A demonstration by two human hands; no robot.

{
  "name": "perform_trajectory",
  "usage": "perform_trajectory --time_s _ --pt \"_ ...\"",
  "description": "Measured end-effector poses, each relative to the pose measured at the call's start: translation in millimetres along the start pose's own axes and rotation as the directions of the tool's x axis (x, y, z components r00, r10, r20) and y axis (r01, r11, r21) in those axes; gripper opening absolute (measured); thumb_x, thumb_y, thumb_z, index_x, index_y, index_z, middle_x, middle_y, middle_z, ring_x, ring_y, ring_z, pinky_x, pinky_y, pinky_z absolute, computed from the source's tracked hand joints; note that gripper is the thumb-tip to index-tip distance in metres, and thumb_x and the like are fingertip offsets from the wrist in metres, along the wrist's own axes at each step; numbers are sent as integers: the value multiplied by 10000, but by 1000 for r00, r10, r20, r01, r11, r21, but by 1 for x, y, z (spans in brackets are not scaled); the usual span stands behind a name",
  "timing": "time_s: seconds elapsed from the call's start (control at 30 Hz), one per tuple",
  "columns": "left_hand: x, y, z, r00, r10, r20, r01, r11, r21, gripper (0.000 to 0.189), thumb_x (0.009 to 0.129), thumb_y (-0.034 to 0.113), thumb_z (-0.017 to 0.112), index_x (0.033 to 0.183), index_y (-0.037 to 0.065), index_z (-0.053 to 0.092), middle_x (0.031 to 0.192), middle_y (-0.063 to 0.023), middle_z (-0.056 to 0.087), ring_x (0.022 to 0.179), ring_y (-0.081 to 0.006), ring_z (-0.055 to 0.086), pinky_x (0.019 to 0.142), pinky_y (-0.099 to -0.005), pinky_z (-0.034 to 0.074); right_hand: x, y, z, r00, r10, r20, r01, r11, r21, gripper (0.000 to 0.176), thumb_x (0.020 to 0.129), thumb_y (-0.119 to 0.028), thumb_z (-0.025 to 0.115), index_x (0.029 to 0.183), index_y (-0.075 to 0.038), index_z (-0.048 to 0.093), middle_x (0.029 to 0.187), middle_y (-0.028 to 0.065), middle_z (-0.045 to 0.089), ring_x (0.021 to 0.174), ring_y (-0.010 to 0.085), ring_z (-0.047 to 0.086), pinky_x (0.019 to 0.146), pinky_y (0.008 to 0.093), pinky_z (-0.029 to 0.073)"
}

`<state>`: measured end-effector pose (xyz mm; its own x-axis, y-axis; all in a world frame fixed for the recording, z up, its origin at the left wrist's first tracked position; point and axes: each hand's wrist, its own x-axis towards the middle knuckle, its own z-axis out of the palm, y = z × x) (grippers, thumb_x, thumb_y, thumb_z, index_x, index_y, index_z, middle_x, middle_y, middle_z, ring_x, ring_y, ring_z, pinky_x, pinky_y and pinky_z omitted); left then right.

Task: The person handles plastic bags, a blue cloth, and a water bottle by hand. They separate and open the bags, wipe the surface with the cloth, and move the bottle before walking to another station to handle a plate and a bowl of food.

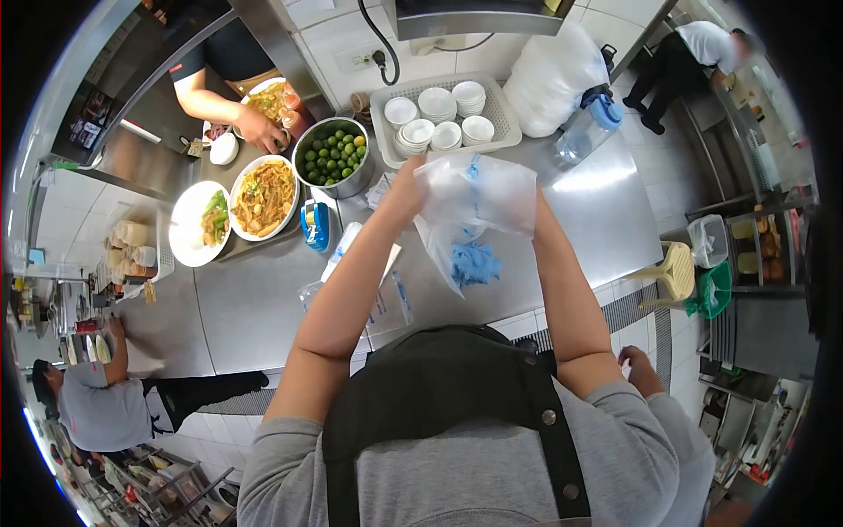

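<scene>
A thin, whitish plastic bag (pixel 443 195) with blue print hangs spread out over the steel counter in front of me. My left hand (pixel 407 183) is closed at the bag's upper left edge. On the other side, my right hand (pixel 537 195) is at the bag's right edge, its fingers hidden behind the plastic. Beneath the bag's lower part lies a crumpled blue cloth (pixel 475 263). Left of my forearm stand a blue tape dispenser (pixel 315 225) and a steel pot (pixel 333 156) of small green citrus fruits.
A grey basket (pixel 507 143) of white bowls sits at the back. Beside it are a large bundle of plastic (pixel 553 75) and a water bottle (pixel 587 132). Noodle plates (pixel 263 198) lie at left, where another person's hand (pixel 262 129) reaches in. Other people stand around the kitchen.
</scene>
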<state>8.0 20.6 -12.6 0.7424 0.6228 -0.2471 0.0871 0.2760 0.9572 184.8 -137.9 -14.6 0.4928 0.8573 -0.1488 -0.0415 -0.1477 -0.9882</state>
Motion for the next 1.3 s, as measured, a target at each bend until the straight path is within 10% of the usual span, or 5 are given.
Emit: perform_trajectory --time_s 0.07,0.17,0.27,0.47,1.3 --pt "7 -10 -7 995 -95 24 98 980 -173 361 910 54 491 1250 -29 575 1108 -141 673 938 -240 685 764 -376 581 -14 -39 12 924 383 6 -363 871 330 219 900 -52 578 1096 18 647 956 126 697 785 222 680 674 359 565" --pt "-27 18 17 948 -294 -119 217 876 -430 339 921 61 536 1249 -10 582 1086 -133 674 934 -252 694 775 -351 590 -43 -56 30 941 306 -147 -208 862 463 254 916 -49 573 1150 30 630 975 118 699 829 232 699 696 372 588" --pt "-60 6 31 992 80 -98 -122 807 -577 329 900 36 610 1229 15 609 1100 -108 681 940 -230 699 799 -330 587 -61 -38 32 961 194 -197 11 684 729 260 911 -51 602 1157 27 628 1013 121 704 818 222 709 706 347 602" --pt "-107 23 33 1000 13 -21 -25 627 -778 395 876 37 686 1261 18 600 1125 -87 688 955 -200 699 817 -335 588 -83 -52 40 964 149 -220 5 818 576 236 863 30 647 1097 24 675 1003 125 717 811 183 711 729 299 604" --pt "-120 -4 53 952 236 -194 -275 939 -208 383 872 28 677 1234 -34 568 1112 -93 661 959 -147 647 792 -309 558 -81 -22 67 966 -119 -230 235 776 585 334 929 -139 669 1229 -12 594 1128 87 664 984 184 667 828 329 558"
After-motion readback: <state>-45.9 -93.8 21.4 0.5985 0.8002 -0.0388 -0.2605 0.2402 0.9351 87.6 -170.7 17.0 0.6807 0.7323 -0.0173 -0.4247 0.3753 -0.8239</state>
